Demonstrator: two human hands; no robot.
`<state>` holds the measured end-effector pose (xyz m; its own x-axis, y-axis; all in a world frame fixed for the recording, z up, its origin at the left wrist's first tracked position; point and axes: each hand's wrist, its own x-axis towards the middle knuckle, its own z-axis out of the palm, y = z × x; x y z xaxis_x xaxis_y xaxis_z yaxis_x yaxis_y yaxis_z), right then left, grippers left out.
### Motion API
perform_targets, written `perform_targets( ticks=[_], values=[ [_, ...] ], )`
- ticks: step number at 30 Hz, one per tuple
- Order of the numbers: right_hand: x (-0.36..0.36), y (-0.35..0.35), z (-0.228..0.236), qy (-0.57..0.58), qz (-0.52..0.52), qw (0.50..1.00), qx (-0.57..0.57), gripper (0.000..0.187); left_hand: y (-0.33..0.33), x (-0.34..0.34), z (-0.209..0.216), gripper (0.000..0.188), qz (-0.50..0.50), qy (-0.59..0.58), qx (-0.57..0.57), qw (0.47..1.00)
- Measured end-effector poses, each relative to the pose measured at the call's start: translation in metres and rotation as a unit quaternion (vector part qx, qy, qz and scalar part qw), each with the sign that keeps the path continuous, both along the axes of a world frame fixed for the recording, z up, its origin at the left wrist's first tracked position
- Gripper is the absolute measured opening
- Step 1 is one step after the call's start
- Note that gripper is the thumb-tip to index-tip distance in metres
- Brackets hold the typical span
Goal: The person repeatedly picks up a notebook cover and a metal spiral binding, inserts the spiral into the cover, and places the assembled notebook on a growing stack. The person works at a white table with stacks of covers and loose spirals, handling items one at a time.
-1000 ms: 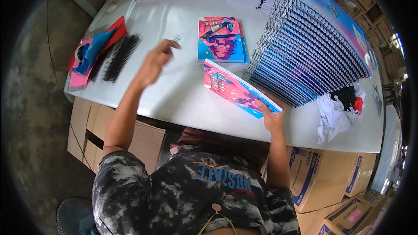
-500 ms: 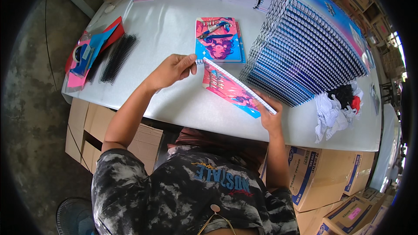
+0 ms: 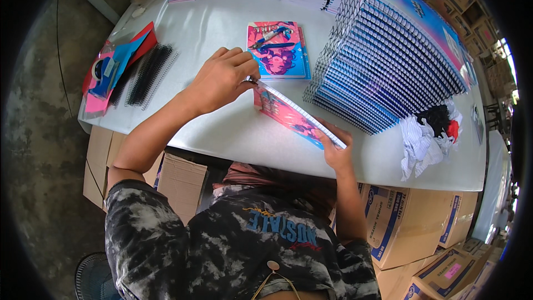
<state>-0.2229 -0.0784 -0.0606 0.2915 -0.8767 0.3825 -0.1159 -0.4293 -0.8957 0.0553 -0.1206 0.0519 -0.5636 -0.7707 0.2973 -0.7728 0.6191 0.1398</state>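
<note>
Carefully, we should brace the notebook (image 3: 282,113) in the right hand (image 3: 337,153), while the left hand (image 3: 226,79), narrowly pinching something unclear, works gently at the far-left corner.

Notebook cover (image 3: 284,118) glossy; tabletop (image 3: 194,28) smooth, faintly shiny; rag (image 3: 419,147) wrinkled cloth; cartons (image 3: 413,222) matt cardboard.

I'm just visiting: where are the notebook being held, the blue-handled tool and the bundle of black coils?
Held notebook (image 3: 284,114): head view, on its pink cover.
Blue-handled tool (image 3: 277,46): head view, on its lower handle.
Black coils (image 3: 149,76): head view, middle of the bundle.
</note>
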Motion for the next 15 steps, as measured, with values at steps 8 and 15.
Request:
perform_targets(
  ticks=[8,15],
  values=[
    [0.005,0.005,-0.009,0.019,-0.021,0.996,-0.087,0.032,0.003,-0.007,0.004,0.052,0.026,-0.165,0.042,0.985],
    [0.024,0.017,-0.010,0.009,-0.033,0.992,-0.119,0.033,0.035,0.020,-0.138,0.105,-0.028,-0.038,-0.216,0.975]
  ],
)
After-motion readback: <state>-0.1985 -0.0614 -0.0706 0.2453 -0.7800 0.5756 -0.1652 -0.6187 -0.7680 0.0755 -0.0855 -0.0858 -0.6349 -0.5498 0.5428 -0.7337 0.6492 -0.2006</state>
